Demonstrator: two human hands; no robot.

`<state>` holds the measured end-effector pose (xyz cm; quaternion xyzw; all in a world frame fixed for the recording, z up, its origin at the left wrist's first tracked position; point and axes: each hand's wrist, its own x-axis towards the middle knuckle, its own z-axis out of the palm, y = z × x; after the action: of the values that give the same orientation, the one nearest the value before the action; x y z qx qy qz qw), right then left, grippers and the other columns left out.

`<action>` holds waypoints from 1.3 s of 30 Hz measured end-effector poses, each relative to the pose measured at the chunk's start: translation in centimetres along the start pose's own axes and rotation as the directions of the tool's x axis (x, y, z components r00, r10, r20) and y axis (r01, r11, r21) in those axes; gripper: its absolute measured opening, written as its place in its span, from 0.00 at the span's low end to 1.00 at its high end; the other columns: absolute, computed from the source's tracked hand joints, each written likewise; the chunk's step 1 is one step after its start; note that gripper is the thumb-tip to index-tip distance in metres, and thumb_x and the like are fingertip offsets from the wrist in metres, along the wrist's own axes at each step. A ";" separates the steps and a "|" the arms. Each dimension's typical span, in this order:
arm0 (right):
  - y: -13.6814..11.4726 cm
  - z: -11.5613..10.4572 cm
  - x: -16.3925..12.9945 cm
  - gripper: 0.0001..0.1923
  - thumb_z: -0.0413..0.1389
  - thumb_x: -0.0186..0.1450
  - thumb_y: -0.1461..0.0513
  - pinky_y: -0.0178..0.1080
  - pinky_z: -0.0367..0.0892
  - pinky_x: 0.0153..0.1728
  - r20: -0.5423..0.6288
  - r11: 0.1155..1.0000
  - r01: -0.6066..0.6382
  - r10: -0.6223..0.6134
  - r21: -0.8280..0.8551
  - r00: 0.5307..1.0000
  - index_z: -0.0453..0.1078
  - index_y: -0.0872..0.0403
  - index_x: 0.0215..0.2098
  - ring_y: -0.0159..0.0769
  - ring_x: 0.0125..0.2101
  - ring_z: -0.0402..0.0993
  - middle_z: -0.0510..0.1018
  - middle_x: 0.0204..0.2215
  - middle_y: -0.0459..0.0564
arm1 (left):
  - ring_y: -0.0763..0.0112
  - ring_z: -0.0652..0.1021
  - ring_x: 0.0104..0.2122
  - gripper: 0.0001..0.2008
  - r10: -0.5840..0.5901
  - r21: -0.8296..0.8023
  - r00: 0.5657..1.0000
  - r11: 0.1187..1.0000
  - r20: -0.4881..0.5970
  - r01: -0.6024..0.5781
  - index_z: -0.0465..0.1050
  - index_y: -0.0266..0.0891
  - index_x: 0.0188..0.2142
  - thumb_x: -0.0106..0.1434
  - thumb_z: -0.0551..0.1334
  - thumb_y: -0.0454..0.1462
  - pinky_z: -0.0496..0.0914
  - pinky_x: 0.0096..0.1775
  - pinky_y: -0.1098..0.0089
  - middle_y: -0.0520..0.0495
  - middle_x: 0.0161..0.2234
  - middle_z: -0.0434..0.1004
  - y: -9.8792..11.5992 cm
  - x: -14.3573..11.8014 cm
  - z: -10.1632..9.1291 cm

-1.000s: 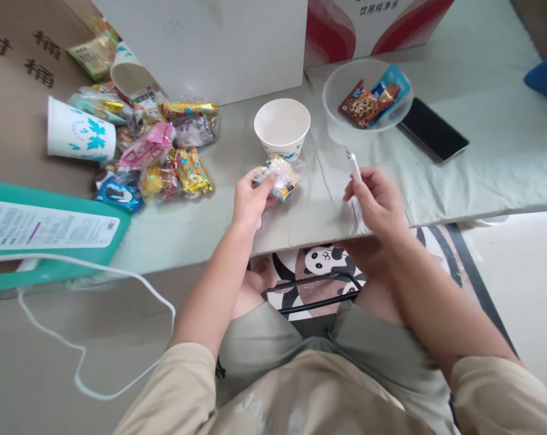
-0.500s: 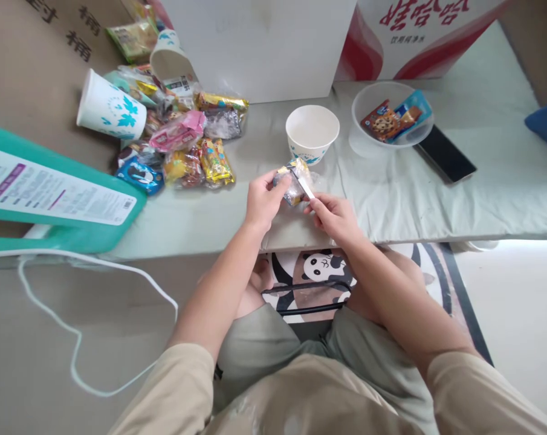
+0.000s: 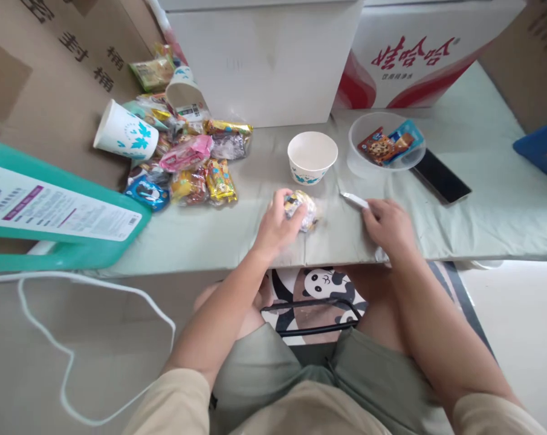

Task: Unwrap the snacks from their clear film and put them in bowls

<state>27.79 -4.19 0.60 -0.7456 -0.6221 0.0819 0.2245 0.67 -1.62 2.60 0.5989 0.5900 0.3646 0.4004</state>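
Both hands have come apart; the left hand (image 3: 277,223) presses its fingers around a shiny crinkly snack packet (image 3: 303,209) on the bench (image 3: 200,235); a white paper bowl (image 3: 312,156) behind it looks empty; the right hand (image 3: 388,226) grips a small white tool (image 3: 353,199); a clear bowl (image 3: 368,166) holds cookie packets (image 3: 388,142).

Half a second ago the two hands met over the snack packet (image 3: 301,209), the white tool laid against it. Now the right hand (image 3: 388,226) has drawn off to the right, resting on the tabletop (image 3: 482,223) with the white tool (image 3: 353,200), while the left hand (image 3: 277,225) has pressed the packet down.
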 end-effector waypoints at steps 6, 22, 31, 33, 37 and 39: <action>-3.6 1.8 -1.7 0.31 0.53 0.62 0.62 0.56 0.64 0.59 -0.111 0.908 0.390 -0.377 0.154 0.920 0.66 0.53 0.64 0.53 0.60 0.67 0.72 0.59 0.61 | 0.63 0.76 0.52 0.10 0.180 0.137 0.973 0.970 0.146 -0.200 0.77 0.40 0.44 0.67 0.59 0.39 0.71 0.55 0.62 0.42 0.50 0.74 -0.3 0.8 -1.0; -0.3 0.1 -0.7 0.18 0.50 0.60 0.66 0.53 0.68 0.50 -0.181 0.958 0.179 -0.139 0.222 0.973 0.78 0.51 0.42 0.47 0.45 0.73 0.75 0.40 0.55 | 0.68 0.77 0.34 0.14 -0.183 0.006 0.982 0.983 -0.045 0.184 0.70 0.40 0.35 0.47 0.57 0.28 0.70 0.36 0.70 0.49 0.34 0.76 -3.4 2.6 -6.2; -6.8 0.2 -4.2 0.13 0.57 0.68 0.57 0.46 0.66 0.44 -0.149 0.707 0.681 -0.665 0.191 0.732 0.74 0.47 0.50 0.43 0.42 0.73 0.77 0.42 0.53 | 0.61 0.77 0.48 0.16 0.169 0.258 0.939 0.933 0.299 -0.250 0.75 0.40 0.43 0.53 0.62 0.35 0.70 0.52 0.64 0.45 0.46 0.78 -1.1 1.8 -6.5; -7.3 0.9 -5.1 0.15 0.57 0.69 0.56 0.46 0.62 0.44 -0.047 0.743 0.662 -0.661 0.096 0.749 0.75 0.46 0.53 0.42 0.40 0.71 0.77 0.40 0.52 | 0.66 0.76 0.38 0.07 0.138 0.276 0.938 0.933 0.319 -0.231 0.74 0.40 0.34 0.55 0.62 0.37 0.69 0.45 0.67 0.48 0.37 0.77 -0.9 1.6 -6.2; -7.0 2.2 -5.5 0.10 0.55 0.71 0.59 0.45 0.57 0.42 -0.014 0.797 0.603 -0.603 0.033 0.798 0.80 0.44 0.44 0.38 0.34 0.65 0.73 0.30 0.49 | 0.71 0.68 0.27 0.06 0.086 0.197 0.982 0.973 0.171 -0.119 0.69 0.41 0.29 0.60 0.60 0.40 0.63 0.33 0.69 0.53 0.25 0.68 -1.3 1.7 -5.5; -6.5 2.5 -5.4 0.12 0.55 0.71 0.61 0.44 0.57 0.41 -0.141 0.781 0.623 -0.613 0.041 0.778 0.81 0.42 0.37 0.37 0.34 0.66 0.71 0.28 0.48 | 0.72 0.65 0.24 0.08 0.056 0.109 0.997 0.992 0.044 -0.061 0.65 0.42 0.28 0.63 0.58 0.40 0.60 0.30 0.70 0.54 0.22 0.63 -1.7 2.2 -5.1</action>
<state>19.83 -8.02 0.42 -0.4933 -0.8137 -0.0147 0.3072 -4.65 0.76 3.07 0.6445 0.5832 0.3306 0.3676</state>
